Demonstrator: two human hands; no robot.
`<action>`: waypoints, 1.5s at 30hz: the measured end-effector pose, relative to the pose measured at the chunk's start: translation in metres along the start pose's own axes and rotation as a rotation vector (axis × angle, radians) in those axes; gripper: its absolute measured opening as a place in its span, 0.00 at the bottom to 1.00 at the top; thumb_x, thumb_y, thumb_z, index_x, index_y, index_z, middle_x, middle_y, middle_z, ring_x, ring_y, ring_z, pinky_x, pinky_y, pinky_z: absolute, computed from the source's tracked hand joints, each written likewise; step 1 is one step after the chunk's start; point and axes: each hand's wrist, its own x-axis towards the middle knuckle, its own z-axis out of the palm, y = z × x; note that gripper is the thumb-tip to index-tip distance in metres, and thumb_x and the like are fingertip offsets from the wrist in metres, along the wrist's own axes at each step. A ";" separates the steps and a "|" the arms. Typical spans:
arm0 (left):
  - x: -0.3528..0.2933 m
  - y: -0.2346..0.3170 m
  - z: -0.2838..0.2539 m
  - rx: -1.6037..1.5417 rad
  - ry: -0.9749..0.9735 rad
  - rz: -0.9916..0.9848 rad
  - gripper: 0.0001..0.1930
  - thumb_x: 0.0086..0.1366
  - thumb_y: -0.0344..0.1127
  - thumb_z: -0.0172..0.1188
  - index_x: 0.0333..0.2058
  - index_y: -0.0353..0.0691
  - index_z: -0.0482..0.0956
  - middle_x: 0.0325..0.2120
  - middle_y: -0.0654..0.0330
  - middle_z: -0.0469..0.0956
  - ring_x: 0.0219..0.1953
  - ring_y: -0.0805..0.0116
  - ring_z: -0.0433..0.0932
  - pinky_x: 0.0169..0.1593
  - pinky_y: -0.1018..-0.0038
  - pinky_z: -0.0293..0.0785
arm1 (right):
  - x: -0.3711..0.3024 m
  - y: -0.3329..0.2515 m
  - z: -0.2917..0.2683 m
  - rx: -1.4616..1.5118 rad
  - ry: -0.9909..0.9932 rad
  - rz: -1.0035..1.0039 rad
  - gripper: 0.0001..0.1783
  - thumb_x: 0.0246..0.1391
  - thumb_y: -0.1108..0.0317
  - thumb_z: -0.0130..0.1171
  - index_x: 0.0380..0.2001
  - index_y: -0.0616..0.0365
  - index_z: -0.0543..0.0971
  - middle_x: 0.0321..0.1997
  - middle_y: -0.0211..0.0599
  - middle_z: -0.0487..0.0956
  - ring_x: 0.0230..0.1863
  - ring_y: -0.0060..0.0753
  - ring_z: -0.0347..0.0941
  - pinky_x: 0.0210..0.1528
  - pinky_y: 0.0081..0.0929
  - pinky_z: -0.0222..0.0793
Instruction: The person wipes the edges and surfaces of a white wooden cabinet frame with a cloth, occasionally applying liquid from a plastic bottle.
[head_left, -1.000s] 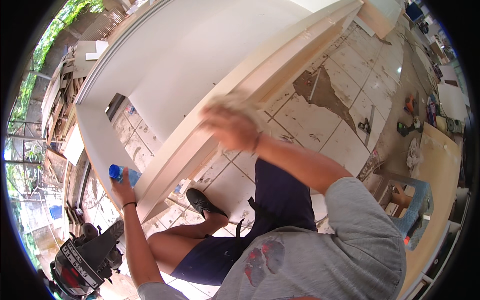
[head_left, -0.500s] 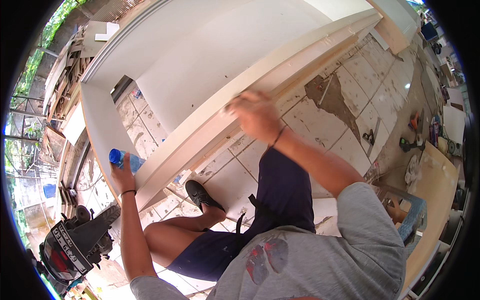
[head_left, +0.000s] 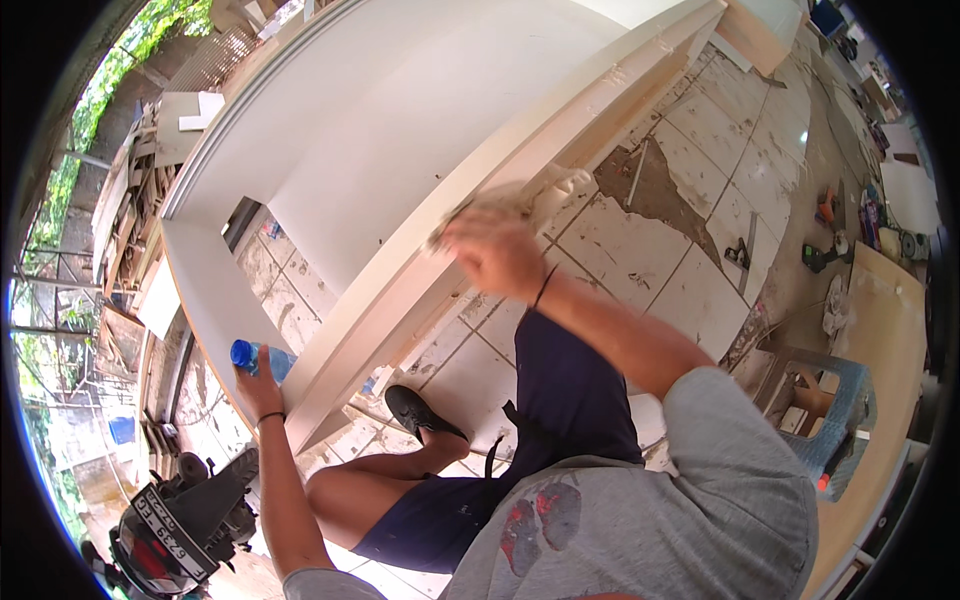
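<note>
A long white wooden cabinet frame (head_left: 420, 235) runs diagonally across the view in front of me. My right hand (head_left: 492, 252) is closed on a pale cloth (head_left: 535, 200) and presses it against the frame's edge board. The cloth's loose end trails to the right, and motion blurs both. At the frame's lower left end, my left hand (head_left: 262, 385) grips a clear plastic bottle (head_left: 268, 358) with a blue cap. The bottle tilts, and its lower part is hidden behind the edge board.
A parked motorcycle (head_left: 165, 535) stands at the lower left. Scrap wood (head_left: 135, 200) is heaped behind the cabinet. On the right are a cordless drill (head_left: 825, 255), a blue-grey step stool (head_left: 850, 395) and a wooden board (head_left: 890, 330). The tiled floor (head_left: 620, 245) is stained and partly broken.
My right hand has slid slightly down and left along the edge board, and more of the cloth shows. My left hand still holds the bottle. The whole view has shifted a little.
</note>
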 end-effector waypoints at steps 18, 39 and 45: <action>0.019 -0.028 0.007 0.090 -0.063 -0.044 0.37 0.59 0.59 0.64 0.55 0.32 0.72 0.48 0.42 0.78 0.51 0.45 0.76 0.55 0.59 0.70 | -0.021 -0.075 0.065 0.145 -0.021 -0.024 0.16 0.47 0.66 0.58 0.41 0.53 0.82 0.46 0.37 0.79 0.56 0.41 0.70 0.64 0.47 0.59; 0.011 -0.048 -0.005 -0.023 -0.133 -0.100 0.31 0.61 0.48 0.67 0.52 0.27 0.73 0.43 0.53 0.79 0.42 0.62 0.76 0.50 0.68 0.72 | 0.007 0.055 -0.039 0.017 -0.069 0.060 0.09 0.48 0.72 0.61 0.35 0.55 0.82 0.42 0.30 0.81 0.53 0.36 0.74 0.59 0.38 0.66; 0.008 -0.049 -0.009 -0.113 -0.182 -0.262 0.29 0.62 0.48 0.66 0.50 0.27 0.73 0.42 0.54 0.78 0.41 0.65 0.75 0.48 0.70 0.72 | 0.019 0.177 -0.106 -0.236 0.042 0.034 0.08 0.47 0.77 0.58 0.33 0.56 0.81 0.44 0.39 0.82 0.47 0.44 0.78 0.49 0.37 0.75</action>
